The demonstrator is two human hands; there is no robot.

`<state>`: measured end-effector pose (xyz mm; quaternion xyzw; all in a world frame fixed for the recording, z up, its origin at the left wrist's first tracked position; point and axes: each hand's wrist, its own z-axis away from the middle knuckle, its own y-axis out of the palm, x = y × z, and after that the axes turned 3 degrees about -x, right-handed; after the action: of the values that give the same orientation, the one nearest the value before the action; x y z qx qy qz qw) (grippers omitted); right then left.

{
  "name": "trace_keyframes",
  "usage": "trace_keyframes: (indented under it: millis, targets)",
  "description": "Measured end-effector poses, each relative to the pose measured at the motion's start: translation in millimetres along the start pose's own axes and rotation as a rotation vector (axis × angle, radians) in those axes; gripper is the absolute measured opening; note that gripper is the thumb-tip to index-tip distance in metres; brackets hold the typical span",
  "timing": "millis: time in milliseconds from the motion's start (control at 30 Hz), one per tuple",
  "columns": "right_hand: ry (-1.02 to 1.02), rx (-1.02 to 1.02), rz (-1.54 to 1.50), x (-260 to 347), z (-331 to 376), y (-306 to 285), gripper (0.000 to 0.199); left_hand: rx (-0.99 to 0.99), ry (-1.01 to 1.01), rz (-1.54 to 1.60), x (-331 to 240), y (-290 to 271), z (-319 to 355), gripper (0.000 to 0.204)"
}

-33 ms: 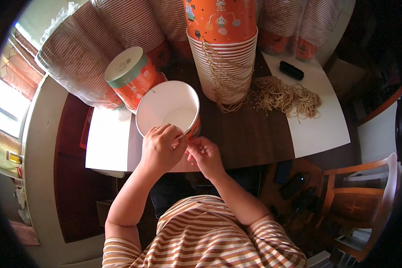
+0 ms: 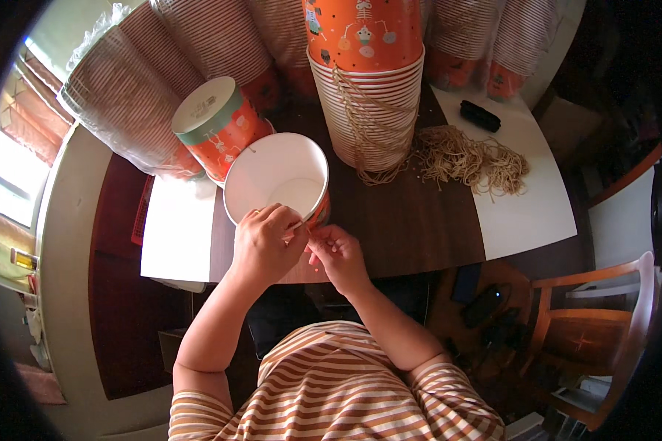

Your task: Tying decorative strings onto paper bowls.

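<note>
Left hand (image 2: 272, 239): fingers curled tight over near-right rim of bucket (image 2: 261, 169). Right hand (image 2: 342, 261): fingertips drawn together just outside bucket; anything pinched there too small to tell. Bucket directly beyond fingers, mouth up, left hand nearer; tilt hard to judge, near wall mostly hidden. Right of bucket: stack (image 2: 368, 110), then cord pile (image 2: 463, 162).

One stack of nested paper buckets (image 2: 368, 110); to its left, one open paper bucket (image 2: 276, 173) and one upturned paper bucket (image 2: 217, 132). Behind and beside it, at least six plastic-wrapped bucket stacks (image 2: 129, 95). To its right, one twine heap (image 2: 467, 158), one black oblong object (image 2: 480, 115), one wooden chair (image 2: 581, 342). On its near side, one left hand (image 2: 266, 242), one right hand (image 2: 340, 257).
</note>
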<state>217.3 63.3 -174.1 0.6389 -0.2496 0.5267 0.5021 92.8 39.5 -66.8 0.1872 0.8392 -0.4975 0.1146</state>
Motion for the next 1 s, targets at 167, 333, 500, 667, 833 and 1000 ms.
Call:
trace_keyframes:
  millis: [167,333,500,667,833,1000]
  targets:
    - [-0.001,0.004,0.023,-2,0,-1,0.011,-0.011,-0.012,0.032,2,2,1,0.006]
    - [0.0,0.001,-0.012,2,1,1,0.011,-0.026,0.009,0.037,6,2,4,0.006]
    - [0.005,-0.001,-0.04,3,2,1,0.014,-0.051,0.018,0.101,10,5,8,0.012]
    - [0.055,-0.011,-0.043,9,2,2,0.011,-0.15,0.143,-0.006,14,0,12,0.018]
    - [0.05,-0.034,-0.037,5,-1,0,0.008,-0.233,0.102,-0.077,18,6,29,0.018]
    - [0.05,-0.064,-0.017,9,1,3,0.008,-0.285,0.112,-0.075,18,9,33,0.02]
